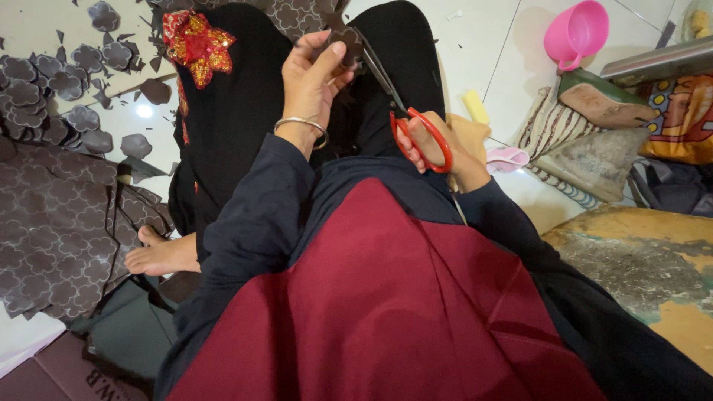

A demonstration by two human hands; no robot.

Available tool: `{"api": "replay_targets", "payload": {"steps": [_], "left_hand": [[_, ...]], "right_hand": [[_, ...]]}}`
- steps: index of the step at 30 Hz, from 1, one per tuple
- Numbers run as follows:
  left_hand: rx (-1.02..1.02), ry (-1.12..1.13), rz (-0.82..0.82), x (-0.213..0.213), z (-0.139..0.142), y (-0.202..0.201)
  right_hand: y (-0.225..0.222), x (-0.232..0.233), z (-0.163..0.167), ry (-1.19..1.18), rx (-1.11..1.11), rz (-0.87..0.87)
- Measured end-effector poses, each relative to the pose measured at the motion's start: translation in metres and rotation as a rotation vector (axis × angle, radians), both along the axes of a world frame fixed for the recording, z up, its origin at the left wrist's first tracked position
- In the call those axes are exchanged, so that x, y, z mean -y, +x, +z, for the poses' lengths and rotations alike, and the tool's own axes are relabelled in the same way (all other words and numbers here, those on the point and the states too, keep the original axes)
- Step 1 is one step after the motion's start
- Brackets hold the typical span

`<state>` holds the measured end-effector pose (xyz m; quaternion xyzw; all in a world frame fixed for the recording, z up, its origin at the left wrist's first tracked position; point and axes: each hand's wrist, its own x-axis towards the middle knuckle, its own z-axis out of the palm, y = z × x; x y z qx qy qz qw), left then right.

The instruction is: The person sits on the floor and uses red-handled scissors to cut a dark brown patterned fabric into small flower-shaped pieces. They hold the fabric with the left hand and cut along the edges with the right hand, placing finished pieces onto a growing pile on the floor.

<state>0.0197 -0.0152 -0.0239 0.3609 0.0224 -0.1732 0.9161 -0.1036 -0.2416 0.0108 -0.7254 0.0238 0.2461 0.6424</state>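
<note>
The left hand (312, 78) pinches a small dark cut-out piece (343, 43) over the lap, and the right hand (438, 145) has its grip closed through the red-handled scissors (405, 111), blades at the piece. The piece looks thin, light and floppy, so it is best pinched close beside the cutting line.

Red-handled scissors (416, 130), pink cup (575, 33)

Dark brown printed box (52, 371), flat, bottom-left corner.
</note>
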Motion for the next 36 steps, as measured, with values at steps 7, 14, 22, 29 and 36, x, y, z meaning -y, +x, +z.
{"api": "replay_targets", "payload": {"steps": [7, 14, 22, 29, 36], "left_hand": [[0.030, 0.012, 0.002, 0.000, -0.002, -0.001], [0.023, 0.121, -0.039, -0.002, 0.004, -0.003], [0.088, 0.186, -0.063, 0.002, -0.007, 0.001], [0.103, 0.226, -0.180, -0.002, 0.000, -0.001], [0.144, 0.203, -0.223, -0.001, 0.012, -0.008]], "right_hand": [[-0.001, -0.004, 0.002, -0.091, 0.028, -0.068], [-0.002, 0.005, 0.042, -0.282, 0.045, -0.029], [0.003, 0.009, 0.052, -0.397, 0.189, 0.075], [0.006, 0.007, 0.053, -0.446, 0.308, 0.155], [0.008, -0.009, 0.053, -0.290, 0.215, 0.108]]}}
